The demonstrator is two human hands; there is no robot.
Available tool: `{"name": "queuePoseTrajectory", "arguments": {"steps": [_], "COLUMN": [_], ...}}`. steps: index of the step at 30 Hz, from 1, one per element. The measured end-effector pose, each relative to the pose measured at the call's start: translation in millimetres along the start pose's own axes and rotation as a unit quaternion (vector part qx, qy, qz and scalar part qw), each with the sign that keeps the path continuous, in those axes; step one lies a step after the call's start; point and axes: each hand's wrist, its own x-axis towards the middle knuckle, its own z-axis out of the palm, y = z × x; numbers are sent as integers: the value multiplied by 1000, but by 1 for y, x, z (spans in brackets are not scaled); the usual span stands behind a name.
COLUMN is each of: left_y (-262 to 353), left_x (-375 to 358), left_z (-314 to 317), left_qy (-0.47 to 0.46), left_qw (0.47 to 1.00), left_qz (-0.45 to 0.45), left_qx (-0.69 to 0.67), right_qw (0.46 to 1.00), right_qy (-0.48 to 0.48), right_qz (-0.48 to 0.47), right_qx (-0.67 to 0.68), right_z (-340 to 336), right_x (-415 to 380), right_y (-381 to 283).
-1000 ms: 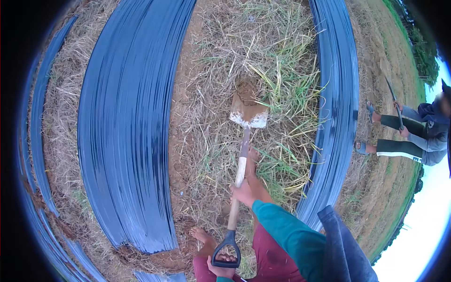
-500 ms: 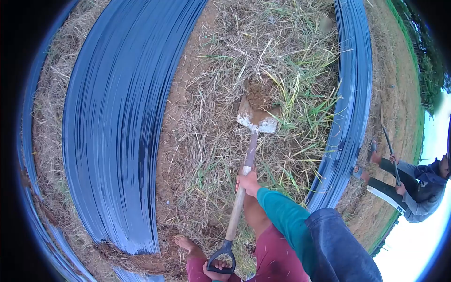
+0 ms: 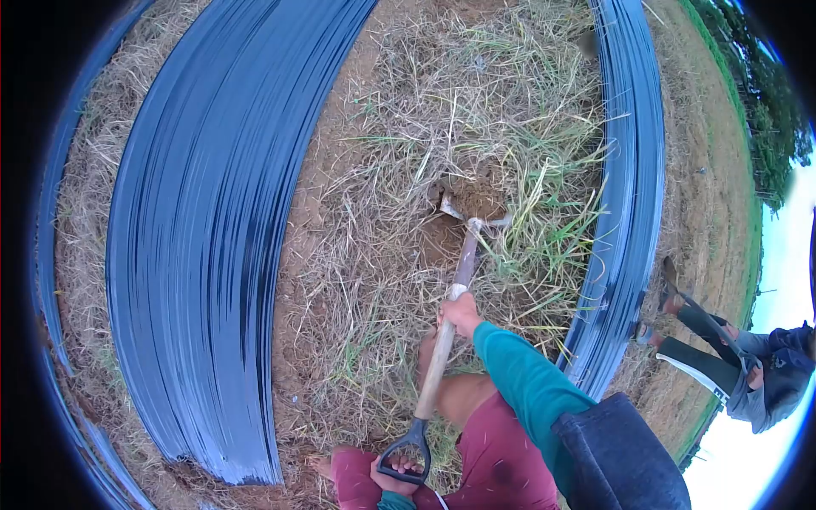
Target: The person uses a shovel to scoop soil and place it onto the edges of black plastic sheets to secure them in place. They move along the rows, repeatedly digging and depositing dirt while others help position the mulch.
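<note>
A shovel (image 3: 443, 347) runs up from the bottom middle, its blade partly sunk under a clump of brown soil (image 3: 478, 200) among dry grass. My left hand (image 3: 399, 473) is closed on the black D-shaped grip at the bottom. Farther up, my right hand (image 3: 461, 314) wraps round the wooden shaft below the blade. Loose earth and a small hole lie beside the blade, and most of its face is hidden by soil.
Wide dark plastic sheeting (image 3: 200, 229) covers a bed at left, and a narrower strip (image 3: 630, 187) runs along the right. A co-worker (image 3: 752, 365) stands beyond it with a long tool. My bare legs are at the bottom.
The shovel blade has tilted and now carries or lifts soil, with a dug spot showing beneath. My right hand has moved slightly up and right. The co-worker's tool has shifted.
</note>
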Motion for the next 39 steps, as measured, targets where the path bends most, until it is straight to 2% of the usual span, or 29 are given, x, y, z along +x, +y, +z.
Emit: {"name": "queuePoseTrajectory", "arguments": {"steps": [2,5,6,7,9,11,14,18,19,21,23,25,27,28,29,31,33,34,35,38,39], "left_y": [1,-1,2,7,23,37,-6,-30,-29,-4,10,33,74,92,107,111,126,137,44,-9,-26], "left_x": [11,-2,-20,-46,-90,-130,-191,-254,-272,-322,-365,-406,-437,-440,-442,-445,-413,-398,-417,-411,-413], "left_z": [11,20,34,65,114,144,192,183,189,192,200,191,175,174,177,202,228,236,316,370,382], "left_qy": [-12,-1,-9,25,82,119,94,27,67,-5,-1,-9,63,27,77,92,-79,-161,-71,-208,-218], "left_qw": [1000,998,996,984,941,878,826,675,655,607,565,594,561,573,545,498,204,51,385,367,360], "left_qz": [9,54,86,167,310,438,522,655,692,697,725,698,684,654,676,644,748,773,596,495,457], "left_qx": [3,16,27,54,106,151,193,338,297,381,394,399,462,493,490,573,626,611,701,760,783], "right_qw": [999,996,991,988,979,952,906,840,815,795,775,758,727,714,706,687,698,661,607,526,501], "right_qy": [41,11,-24,-14,10,-55,-135,-215,-231,-229,-206,-192,-183,-178,-159,-123,-25,13,59,157,185], "right_qz": [5,27,48,56,78,89,88,88,87,87,107,103,122,135,141,147,114,114,112,79,72], "right_qx": [33,85,126,144,189,289,392,490,525,555,587,615,651,664,676,701,706,742,785,832,842], "right_z": [5,2,2,12,36,38,16,-13,-18,-30,-50,-77,-101,-121,-128,-146,-188,-202,-211,-222,-224], "right_x": [10,17,1,-9,-34,-54,-76,-136,-157,-203,-250,-302,-348,-361,-373,-380,-414,-415,-425,-453,-471], "right_y": [-13,-14,-30,-48,-75,-95,-127,-146,-153,-155,-156,-148,-122,-116,-100,-65,-51,-29,-1,45,58]}}
